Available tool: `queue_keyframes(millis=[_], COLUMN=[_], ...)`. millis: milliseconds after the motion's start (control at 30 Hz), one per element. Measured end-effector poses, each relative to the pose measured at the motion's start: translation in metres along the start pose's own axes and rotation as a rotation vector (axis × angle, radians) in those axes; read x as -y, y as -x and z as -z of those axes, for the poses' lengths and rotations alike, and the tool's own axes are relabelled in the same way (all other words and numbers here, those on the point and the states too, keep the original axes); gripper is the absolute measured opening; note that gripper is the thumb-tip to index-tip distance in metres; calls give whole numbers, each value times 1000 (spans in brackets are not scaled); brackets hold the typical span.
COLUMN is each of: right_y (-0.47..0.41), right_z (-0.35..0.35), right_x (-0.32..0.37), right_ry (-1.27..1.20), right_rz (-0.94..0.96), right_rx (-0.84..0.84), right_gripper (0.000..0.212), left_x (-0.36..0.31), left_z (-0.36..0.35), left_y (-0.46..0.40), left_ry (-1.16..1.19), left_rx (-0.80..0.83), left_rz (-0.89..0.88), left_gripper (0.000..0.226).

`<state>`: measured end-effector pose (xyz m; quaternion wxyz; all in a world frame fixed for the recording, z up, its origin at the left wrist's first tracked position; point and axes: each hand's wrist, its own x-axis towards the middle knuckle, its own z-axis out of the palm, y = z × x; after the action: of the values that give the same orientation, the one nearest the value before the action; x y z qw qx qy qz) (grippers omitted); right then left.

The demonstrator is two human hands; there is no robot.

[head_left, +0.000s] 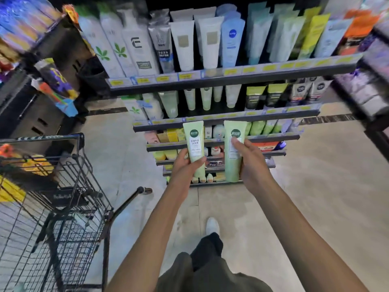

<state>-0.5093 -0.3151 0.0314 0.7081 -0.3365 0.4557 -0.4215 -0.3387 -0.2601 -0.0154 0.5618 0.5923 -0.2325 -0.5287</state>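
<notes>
Shelves [231,77] of tubes fill twelve o'clock, and a wire cart [63,207] stands at eight. At centre the left hand [183,167] curls round a pale tube [195,144] and the right hand [252,163] round a darker tube [232,165], both upright, side by side. Each is held one-handed, so either might slip to the floor.

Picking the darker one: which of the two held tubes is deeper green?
The wider tube held by the right hand: deeper green; the paler tube in the left hand looks yellowish.
</notes>
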Motion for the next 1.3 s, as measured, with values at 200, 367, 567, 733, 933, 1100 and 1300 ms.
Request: queue_keyframes(millis=[200,367,567,733,933,1100,1300], right_y=[-44,-85,-119,-135,-140,-142,-146], right_z=[6,15,29,45,62,74,81], right_x=[14,18,17,19,19,17,19], right_ry=[-3,33,16,2,14,-15,-85], right_rz=[-63,-69,-73,-100,-113,-93,-91], right_rx=[-44,-30,-44,-74,-99,-139,-198], right_gripper=[18,5,16,17,30,16,19], left_x=[9,12,6,-3,-19,-22,-23], left_z=[-21,-42,-71,-92,-115,-124,-134], left_y=[-62,-120,-186,-227,-271,-302,-317], left_ry=[15,-61,-242,-327,-436,-498,-624], left_rx=[-25,-59,-125,-160,-206,-290,-309], left_rz=[24,12,-28,-61,-163,-220,-264], left_gripper=[46,48,52,55,41,43,46])
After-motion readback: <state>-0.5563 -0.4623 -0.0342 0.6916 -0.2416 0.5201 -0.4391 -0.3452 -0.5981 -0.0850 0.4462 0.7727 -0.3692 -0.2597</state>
